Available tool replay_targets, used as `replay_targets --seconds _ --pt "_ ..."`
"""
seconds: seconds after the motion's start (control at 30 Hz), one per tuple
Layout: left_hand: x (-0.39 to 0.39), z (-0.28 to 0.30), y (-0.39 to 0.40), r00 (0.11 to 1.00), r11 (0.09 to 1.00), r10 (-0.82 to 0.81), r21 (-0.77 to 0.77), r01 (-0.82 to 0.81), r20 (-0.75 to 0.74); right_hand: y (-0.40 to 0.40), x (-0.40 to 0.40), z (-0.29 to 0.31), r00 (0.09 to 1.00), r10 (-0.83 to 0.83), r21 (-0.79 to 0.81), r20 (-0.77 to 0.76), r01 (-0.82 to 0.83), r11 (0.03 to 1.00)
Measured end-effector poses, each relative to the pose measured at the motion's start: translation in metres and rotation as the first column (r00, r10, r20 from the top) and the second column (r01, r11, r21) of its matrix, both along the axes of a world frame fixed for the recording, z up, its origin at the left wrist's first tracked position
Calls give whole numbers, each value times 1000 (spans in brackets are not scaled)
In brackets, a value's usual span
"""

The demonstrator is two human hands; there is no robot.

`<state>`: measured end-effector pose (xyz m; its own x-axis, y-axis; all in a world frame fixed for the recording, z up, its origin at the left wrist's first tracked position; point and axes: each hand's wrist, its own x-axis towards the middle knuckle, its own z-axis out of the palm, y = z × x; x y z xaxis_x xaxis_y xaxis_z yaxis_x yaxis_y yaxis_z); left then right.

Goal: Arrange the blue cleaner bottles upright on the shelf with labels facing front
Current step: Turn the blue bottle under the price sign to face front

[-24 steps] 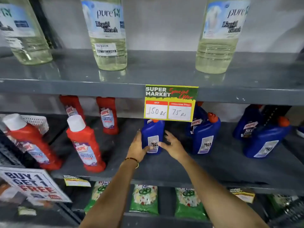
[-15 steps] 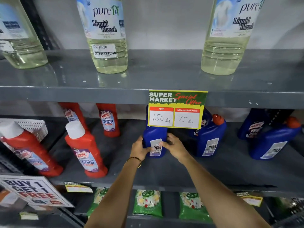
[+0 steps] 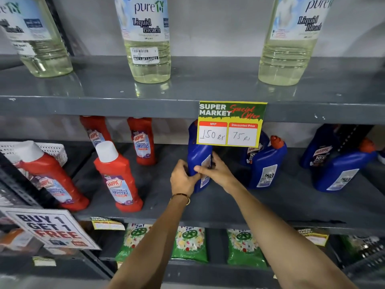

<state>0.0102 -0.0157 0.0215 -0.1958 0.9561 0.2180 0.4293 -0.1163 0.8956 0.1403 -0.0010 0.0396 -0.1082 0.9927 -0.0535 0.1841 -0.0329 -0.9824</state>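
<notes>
Risk I see: both my left hand (image 3: pixel 183 178) and right hand (image 3: pixel 214 171) clamp the blue bottle (image 3: pixel 198 157), whose top may snag the price card (image 3: pixel 231 124) at twelve o'clock.

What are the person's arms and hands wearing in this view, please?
Both forearms are bare, with no sleeves in view and no gloves. The left hand has a thin gold-coloured bangle at the wrist. The right hand and its wrist show no jewellery or watch.
</notes>
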Motion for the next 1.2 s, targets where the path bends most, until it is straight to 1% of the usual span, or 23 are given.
replay_targets --seconds 0.07,0.13,0.17,0.23,0.3,0.37,0.47,0.53,0.57,0.63,0.7,0.73,0.83,0.9,0.97,1.03,1.07,1.13,1.2 --pt "1 2 -6 999 999 -24 43 25 -26 1 -9 1 999 -39 -2 -5 39 999" --pt "-1 4 -7 994 993 -103 58 105 -31 3 -10 4 995 -100 -7 1 100 995" --pt "-5 5 -6 988 987 -154 49 154 -6 4 -9 4 992 -122 -5 13 122 992" --pt "-17 8 -1 959 963 -268 2 269 96 4 -5 5 991 -132 2 11 132 991" --pt "-31 8 6 911 920 -360 -87 383 201 3 -2 9 995 -92 3 -29 92 996" --pt "-41 9 13 868 861 -408 -197 469 285 2 1 14 998 -14 2 -67 14 1000" --pt "-48 12 16 785 733 -482 -312 605 390 0 3 24 990 105 -16 -89 -107 994" --pt "-47 14 15 708 638 -546 -325 698 448 -2 4 29 981 170 -31 -96 -174 984" --pt "-45 15 14 677 604 -572 -320 730 463 -3 5 30 974 201 -40 -105 -206 978" --pt "-40 15 12 648 578 -593 -308 756 478 -6 6 31 963 241 -56 -116 -249 967" --pt "-36 13 10 657 596 -576 -300 745 487 -6 8 30 959 259 -67 -117 -268 961" --pt "-34 11 10 675 621 -555 -299 725 485 -7 9 29 957 261 -75 -125 -271 960" --pt "-24 9 9 764 722 -479 -301 623 433 -5 15 28 959 238 -95 -156 -254 963" --pt "-13 8 8 847 827 -364 -284 485 387 -4 16 28 972 214 -82 -91 -222 972" --pt "-4 5 9 935 922 -206 -264 284 287 -3 13 27 985 170 -62 7 -170 984" --pt "3 4 8 984 959 -100 -250 135 148 -1 11 22 995 102 -34 17 -101 994" --pt "4 3 7 992 965 -72 -243 94 101 0 10 20 998 67 -14 10 -67 998" --pt "4 1 5 998 972 -56 -225 63 37 2 11 16 1000 11 20 -5 -11 1000" --pt "-3 -3 8 997 976 -83 -203 79 -9 4 13 15 1000 1 28 -30 0 1000"
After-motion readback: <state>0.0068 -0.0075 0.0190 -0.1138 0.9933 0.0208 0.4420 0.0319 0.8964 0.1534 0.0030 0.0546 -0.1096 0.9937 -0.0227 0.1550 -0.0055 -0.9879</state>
